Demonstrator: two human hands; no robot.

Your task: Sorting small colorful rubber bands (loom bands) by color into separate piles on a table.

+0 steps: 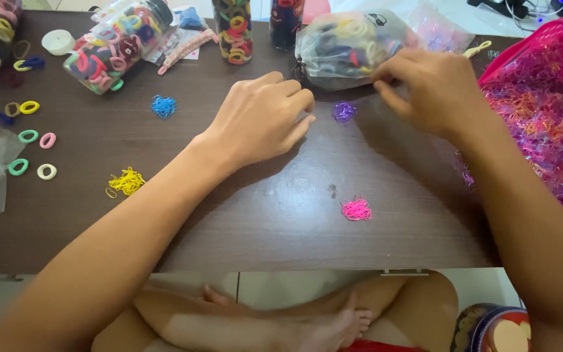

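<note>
A small purple clump (344, 111) of tiny elastic bands lies on the dark desk (242, 215), between the two hands. The left hand (262, 117) rests knuckles-up just left of it, fingers (298, 98) curled loosely under and gripping nothing that shows; the fingertips sit near the clump, apart from it. The right hand (425, 88) hovers just right of and above the clump, its thumb and fingers pinched together; whether a band is caught between them cannot be told. Behind both hands lies a clear bag (346, 45) of hair ties. At the right edge sits a pink bag (548, 111) full of mixed bands. Pink (356, 209), yellow (126, 182) and blue (163, 105) clumps lie apart on the desk.
</note>
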